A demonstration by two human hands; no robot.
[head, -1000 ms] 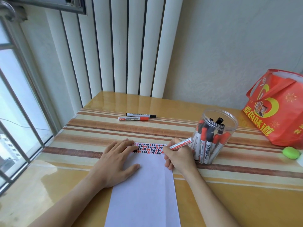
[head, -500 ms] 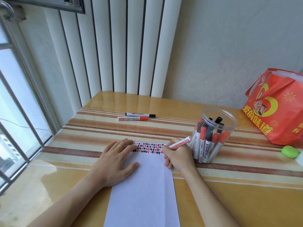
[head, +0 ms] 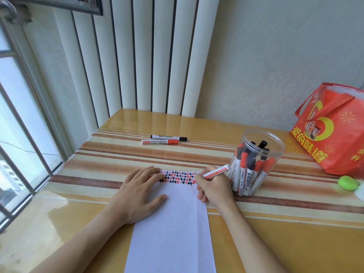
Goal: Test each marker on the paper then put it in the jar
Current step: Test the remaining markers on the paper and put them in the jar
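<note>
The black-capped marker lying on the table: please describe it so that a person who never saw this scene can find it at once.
Start at the white vertical slats behind the table. Just in front of them, two capped markers lie side by side on the striped cloth, away from the hands and the jar. The black-capped marker is the one nearer the slats; its neighbour, the red-capped marker, has a red cap.

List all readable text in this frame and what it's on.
"WHITEBOARD": black marker lying on the table, seen upside down.
"WHITEBOARD": red marker beside it, upside down.
"MARKER": red marker held in the right hand.
Yellow Chinese characters: red bag.
Labels on markers in the jar: too small to read.
</note>
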